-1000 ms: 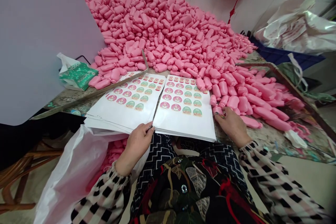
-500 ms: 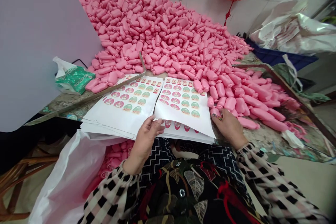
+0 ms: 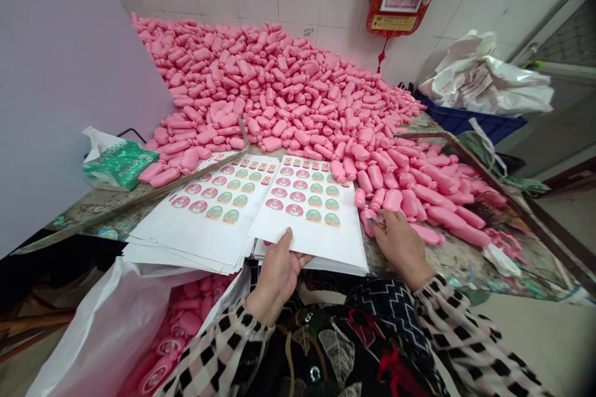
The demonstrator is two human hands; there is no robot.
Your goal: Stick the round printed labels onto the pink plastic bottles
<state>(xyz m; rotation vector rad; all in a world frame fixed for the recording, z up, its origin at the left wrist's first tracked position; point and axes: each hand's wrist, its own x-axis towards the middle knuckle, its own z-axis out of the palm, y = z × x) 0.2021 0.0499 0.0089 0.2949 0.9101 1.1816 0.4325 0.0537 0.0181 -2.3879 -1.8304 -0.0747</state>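
Observation:
My left hand [image 3: 283, 270] pinches the near edge of a white sticker sheet [image 3: 321, 245], thumb on top and fingers beneath. Rows of round pink stickers and green arch-shaped stickers cover its upper part. Its left side lies close against a second stack of sticker sheets [image 3: 181, 229]. Just right of the sheet, my right hand [image 3: 403, 248] rests with its fingers closed on a thin pointed tool [image 3: 378, 223], whose kind I cannot make out. The tip lies by a pink bottle-shaped piece [image 3: 367, 221].
A large heap of pink bottle-shaped pieces [image 3: 279, 87] fills the table's back and right. A metal strip [image 3: 153, 192] crosses the left. A green tissue pack [image 3: 120, 162] stands there. An open white bag [image 3: 112, 316] holds labelled pink pieces below. A blue crate [image 3: 470, 121] stands at right.
My left hand has moved right along the near edge, and the top sheet has shifted left, covering most of the stickers beneath. My right hand stays beside the pink pieces. The view has tilted up.

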